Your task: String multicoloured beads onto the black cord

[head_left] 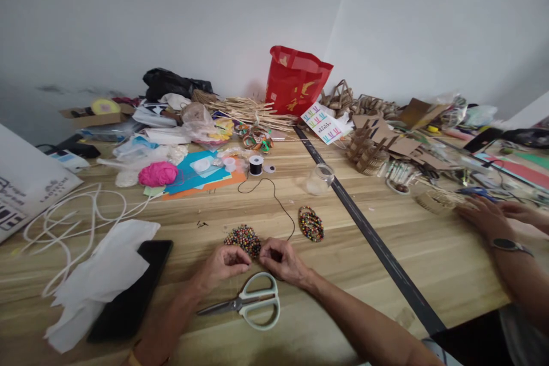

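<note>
My left hand (227, 263) is closed in a pinch just in front of a pile of small multicoloured beads (242, 238); whatever it pinches is too small to make out. Opposite it, my right hand (283, 260) has thumb and fingers pressed together. A thin black cord (274, 194) runs from a spool (256, 165) down to my right hand, where its end is hidden. Beaded strands in loops (311, 223) lie to the right of that hand. Scissors with pale green handles (258, 301) rest on the table below both hands.
Left lie a dark flat tablet (141, 280), white paper (105, 271) and a white cable (92, 211). A clear jar (321, 177) stands behind the beads. A red bag (297, 80) and craft materials line the back. At right, a co-worker's hands (484, 217) touch a woven piece (436, 201).
</note>
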The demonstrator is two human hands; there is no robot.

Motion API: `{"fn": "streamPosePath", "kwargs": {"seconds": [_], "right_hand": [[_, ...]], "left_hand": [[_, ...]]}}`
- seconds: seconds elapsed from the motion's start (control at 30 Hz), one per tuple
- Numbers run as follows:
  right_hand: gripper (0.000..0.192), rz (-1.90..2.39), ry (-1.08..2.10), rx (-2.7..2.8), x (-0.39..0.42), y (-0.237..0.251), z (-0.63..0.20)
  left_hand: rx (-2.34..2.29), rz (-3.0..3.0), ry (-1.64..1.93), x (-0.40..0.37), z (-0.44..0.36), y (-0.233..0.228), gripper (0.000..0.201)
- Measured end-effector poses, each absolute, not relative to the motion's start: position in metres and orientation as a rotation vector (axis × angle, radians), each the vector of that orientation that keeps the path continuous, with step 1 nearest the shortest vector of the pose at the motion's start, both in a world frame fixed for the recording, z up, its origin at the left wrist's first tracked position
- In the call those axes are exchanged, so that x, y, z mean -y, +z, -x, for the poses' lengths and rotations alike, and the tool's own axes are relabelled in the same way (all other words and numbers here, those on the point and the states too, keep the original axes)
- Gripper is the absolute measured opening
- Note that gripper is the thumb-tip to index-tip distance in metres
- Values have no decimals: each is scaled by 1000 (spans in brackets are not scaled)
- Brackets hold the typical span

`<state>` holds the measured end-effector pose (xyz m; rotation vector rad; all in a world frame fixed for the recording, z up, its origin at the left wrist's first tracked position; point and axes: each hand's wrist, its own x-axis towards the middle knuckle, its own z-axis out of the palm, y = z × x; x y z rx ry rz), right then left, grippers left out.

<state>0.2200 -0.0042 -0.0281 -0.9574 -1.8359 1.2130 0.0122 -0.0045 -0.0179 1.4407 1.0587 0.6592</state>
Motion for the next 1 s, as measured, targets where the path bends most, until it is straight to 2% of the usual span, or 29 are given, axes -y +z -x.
{"fn": "streamPosePath", "kwargs": {"seconds": [1.0], "right_hand": [[8,1024,1218,1813,2,-34,-220]], "left_hand": [[-1239,-1560,718,8,-25,-12,13]]}}
